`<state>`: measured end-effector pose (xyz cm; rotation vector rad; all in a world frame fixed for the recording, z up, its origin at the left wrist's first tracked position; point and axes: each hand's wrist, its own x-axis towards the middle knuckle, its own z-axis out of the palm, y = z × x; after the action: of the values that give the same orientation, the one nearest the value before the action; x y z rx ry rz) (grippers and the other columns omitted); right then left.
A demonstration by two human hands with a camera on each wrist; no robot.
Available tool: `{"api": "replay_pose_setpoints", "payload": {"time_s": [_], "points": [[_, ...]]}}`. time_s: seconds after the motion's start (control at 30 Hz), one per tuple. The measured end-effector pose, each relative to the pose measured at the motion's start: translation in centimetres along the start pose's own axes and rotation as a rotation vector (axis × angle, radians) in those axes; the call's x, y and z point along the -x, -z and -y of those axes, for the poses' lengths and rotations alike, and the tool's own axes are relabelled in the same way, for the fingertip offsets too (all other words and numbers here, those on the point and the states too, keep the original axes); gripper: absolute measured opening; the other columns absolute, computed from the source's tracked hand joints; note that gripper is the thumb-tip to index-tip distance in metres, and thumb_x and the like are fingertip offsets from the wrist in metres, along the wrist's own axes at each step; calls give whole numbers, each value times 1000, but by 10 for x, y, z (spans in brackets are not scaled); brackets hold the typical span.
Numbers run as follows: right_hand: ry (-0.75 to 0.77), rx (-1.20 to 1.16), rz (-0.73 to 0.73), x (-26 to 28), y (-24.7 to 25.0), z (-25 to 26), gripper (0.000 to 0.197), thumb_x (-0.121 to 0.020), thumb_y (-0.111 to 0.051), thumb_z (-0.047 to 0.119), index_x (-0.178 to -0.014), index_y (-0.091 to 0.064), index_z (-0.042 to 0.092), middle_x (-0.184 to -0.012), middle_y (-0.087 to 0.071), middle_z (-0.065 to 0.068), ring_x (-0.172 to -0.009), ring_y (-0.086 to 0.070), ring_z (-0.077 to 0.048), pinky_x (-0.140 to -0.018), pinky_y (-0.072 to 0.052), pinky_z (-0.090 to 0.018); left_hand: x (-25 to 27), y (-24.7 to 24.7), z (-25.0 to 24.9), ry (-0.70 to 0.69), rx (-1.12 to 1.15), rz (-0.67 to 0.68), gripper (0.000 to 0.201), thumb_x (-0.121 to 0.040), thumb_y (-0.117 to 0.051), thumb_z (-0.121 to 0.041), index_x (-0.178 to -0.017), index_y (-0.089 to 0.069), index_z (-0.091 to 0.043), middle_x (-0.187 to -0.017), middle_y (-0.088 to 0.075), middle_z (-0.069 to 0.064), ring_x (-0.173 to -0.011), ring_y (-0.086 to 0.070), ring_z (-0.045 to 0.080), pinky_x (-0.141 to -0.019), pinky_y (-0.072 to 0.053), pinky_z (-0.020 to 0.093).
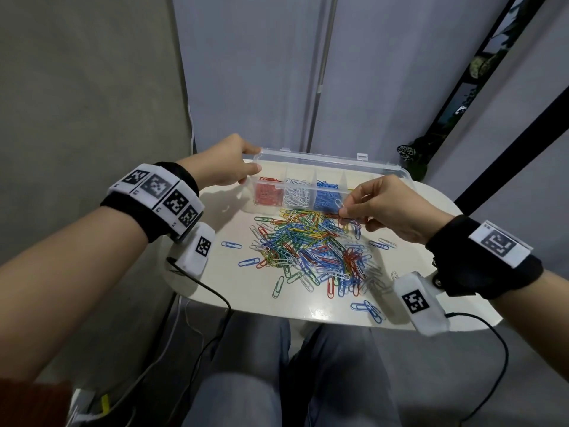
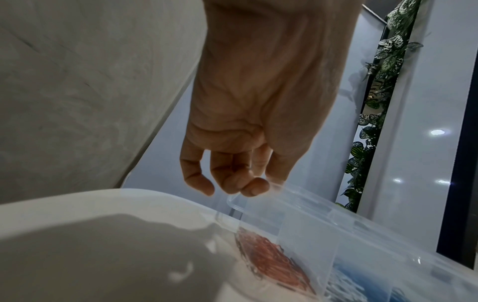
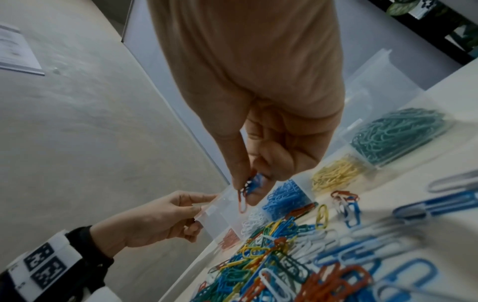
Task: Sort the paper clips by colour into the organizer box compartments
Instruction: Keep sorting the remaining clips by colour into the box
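Observation:
A clear organizer box point(image 1: 326, 160) stands at the table's far side with its lid up. Its compartments hold red clips point(image 1: 266, 194), white clips point(image 1: 297, 195) and blue clips point(image 1: 328, 197); the right wrist view also shows yellow clips point(image 3: 336, 173) and green clips point(image 3: 398, 134). My left hand point(image 1: 243, 167) grips the box's left end point(image 2: 310, 214). My right hand point(image 1: 343, 209) hovers over the box's front wall near the blue compartment. It pinches a small bunch of clips point(image 3: 249, 188), blue with one red hanging. A mixed pile of clips point(image 1: 311, 248) lies in front of the box.
The small white table point(image 1: 215, 282) has rounded edges, and loose blue clips point(image 1: 369, 309) lie near its front edge. Cables hang from both wrist cameras. My knees are under the table. A grey wall stands to the left, and plants point(image 1: 412, 155) behind on the right.

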<state>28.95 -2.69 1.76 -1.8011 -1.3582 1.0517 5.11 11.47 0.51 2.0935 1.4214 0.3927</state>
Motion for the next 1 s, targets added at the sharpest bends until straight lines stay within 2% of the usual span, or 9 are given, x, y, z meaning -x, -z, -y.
{"api": "replay_pose_setpoints", "payload": {"time_s": [0.13,0.27,0.4,0.57,0.73,0.83,0.9,1.0], "points": [[-7,17,-28,1,1,-2,18,-72,-81,4,-77,-68,-9,-57,-67,-9,-45,-46,-11,-43,-39,-20,0,0,0,2,8,0,51,-96,-58,-24,-144,-43,-17,-61,-57,4,-51,-44,13,-51,-35,27],[-28,1,-6,1,3,-3,9,-73,-75,-8,-77,-68,-7,-56,-67,-8,-44,-51,-12,-42,-42,-20,0,-1,0,-3,6,-6,51,-96,-59,-23,-144,-44,-16,-60,-57,3,-47,-43,10,-50,-34,25],[-28,1,-8,2,5,-4,9,-75,-72,-11,-80,-69,-4,-64,-71,-12,-44,-56,-11,-44,-45,-20,0,-1,0,-3,-1,-7,51,-96,-59,-24,-144,-45,-16,-59,-57,2,-46,-43,9,-50,-34,26],[-2,2,-1,2,5,-5,4,-77,-73,-7,-75,-69,-6,-75,-70,-24,-51,-58,-18,-45,-49,-21,-1,-1,1,5,-1,-6,50,-96,-59,-24,-144,-45,-18,-60,-58,3,-48,-44,9,-51,-34,25],[5,106,-27,3,4,-7,6,-81,-72,-2,-78,-68,-6,-56,-64,-9,-45,-58,-15,-40,-46,-21,-1,-1,0,0,-1,-6,51,-96,-59,-24,-144,-45,-17,-60,-58,2,-49,-45,10,-52,-35,26],[72,234,-27,2,-1,-8,6,-78,-75,0,-74,-71,-1,-53,-61,-4,-44,-53,-11,-39,-42,-20,-1,-1,1,-1,-3,-5,51,-96,-59,-24,-144,-45,-16,-60,-58,2,-49,-45,10,-52,-36,26],[121,270,27,3,-8,-8,7,-75,-78,-2,-75,-73,3,-53,-62,0,-45,-50,-5,-43,-40,-16,-1,-1,0,-2,-5,-5,51,-96,-59,-24,-144,-45,-16,-60,-58,2,-49,-45,10,-52,-36,26],[155,352,126,3,-17,-6,11,-72,-80,-3,-80,-77,5,-59,-66,1,-48,-53,0,-51,-43,-13,0,0,0,-3,-7,-6,51,-96,-58,-23,-144,-45,-16,-59,-58,2,-48,-44,10,-51,-35,26]]}}
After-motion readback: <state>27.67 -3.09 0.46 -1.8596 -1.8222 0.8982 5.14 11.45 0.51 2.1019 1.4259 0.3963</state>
